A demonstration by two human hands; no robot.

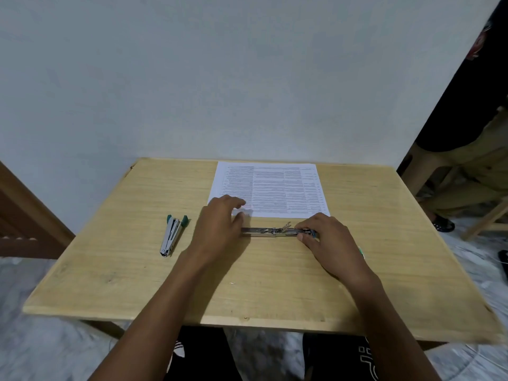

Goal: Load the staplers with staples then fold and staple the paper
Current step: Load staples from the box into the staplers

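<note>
1. Worktop: a pale wooden surface carrying all the task items. Both forearms reach across its near edge toward the middle.
2. Closed stapler: chrome with green ends. It lies on the left of the worktop, well apart from both hands, with its hinge end nearer and its green tips farther.
3. Open stapler: swung out flat into one long metal strip. It lies left to right at the centre of the worktop, just near of the paper, with its staple channel facing up.
4. Right hand: fingers and thumb curled round the right end of the open stapler, pinching it against the worktop.
5. Left hand: palm down at the left end of the open stapler, fingers bent over the near left corner of the paper. A small white item sits under the fingertips; whether the hand grips it cannot be told, as the area is blurred.
6. Paper: a printed sheet lying flat and unfolded at the far centre of the worktop.
7. Wall: plain and pale, behind the far edge. A seated person is at the far right.
</note>
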